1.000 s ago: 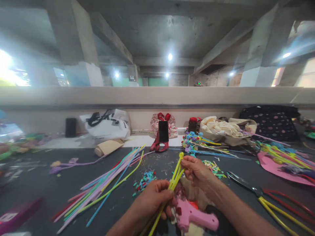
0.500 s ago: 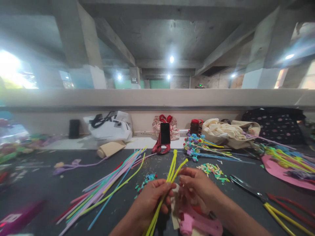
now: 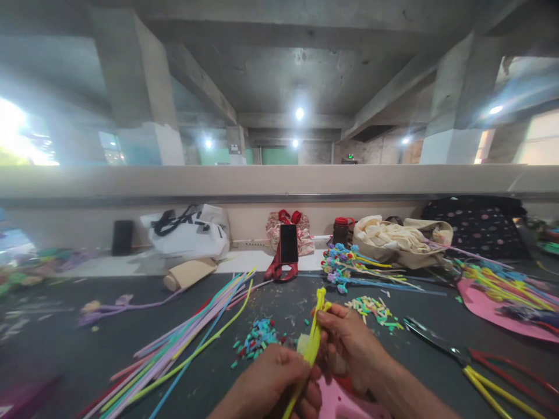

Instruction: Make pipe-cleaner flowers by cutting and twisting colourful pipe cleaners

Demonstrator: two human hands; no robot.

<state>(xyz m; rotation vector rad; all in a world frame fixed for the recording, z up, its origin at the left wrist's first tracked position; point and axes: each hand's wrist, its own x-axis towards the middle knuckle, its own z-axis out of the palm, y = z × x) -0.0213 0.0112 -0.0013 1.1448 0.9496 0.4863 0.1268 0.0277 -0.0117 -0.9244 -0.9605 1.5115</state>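
Note:
A small bunch of yellow pipe cleaners (image 3: pixel 315 331) stands tilted in front of me, knobbed at the top ends. My left hand (image 3: pixel 283 372) is closed around its lower part, the stems running down past the thumb. Near the top, my right hand (image 3: pixel 345 331) pinches the same bunch between thumb and fingers. Beneath the right hand lies a pink glue gun (image 3: pixel 345 401), partly hidden by the hand and wrist. Just beyond my left hand sits a pile of short blue and teal cut pieces (image 3: pixel 259 337).
Long coloured pipe cleaners (image 3: pixel 187 343) lie at left. Large scissors (image 3: pixel 454 352) with red and yellow handles rest at right, near a pink sheet (image 3: pixel 484 302). Pale cut pieces (image 3: pixel 375 308) and finished flower stems (image 3: pixel 345 265) lie beyond my right hand. A phone (image 3: pixel 289 243) stands at the back.
My right hand has closed on the upper part of the yellow bunch, and the stems are drawn together. Both hands sit slightly lower in view, which has also shifted a little.

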